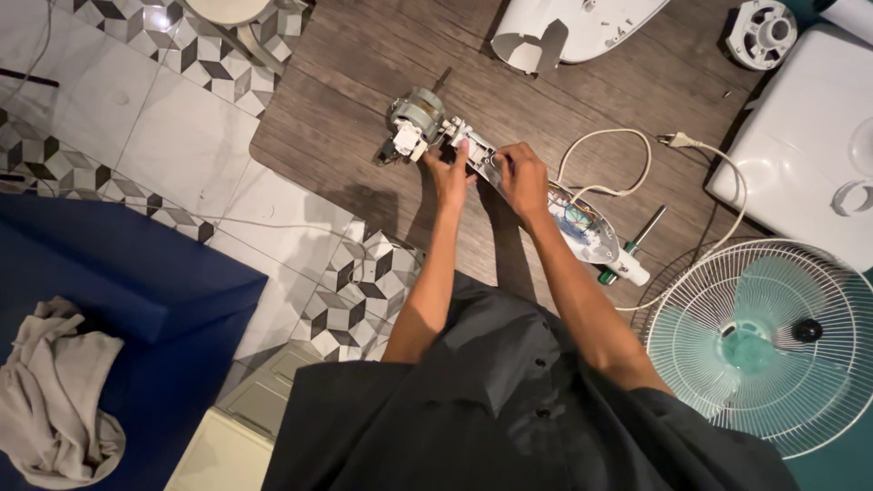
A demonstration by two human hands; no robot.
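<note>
- The fan motor assembly (473,155) is lain on the brown tabletop (346,100).
- It is gripped by the left hand (450,173), fingers closed.
- Its white housing is pinched by the right hand (523,177).
- A screwdriver (632,250) is seen nearby.

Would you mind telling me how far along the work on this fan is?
Done: the fan is apart, with the white housing shell and the blade-and-grille assembly set aside. In hand: the left hand and right hand both rest on the open neck section beside the bare motor. Left: the shell and grille are still off, and the power cord lies unplugged.
</note>
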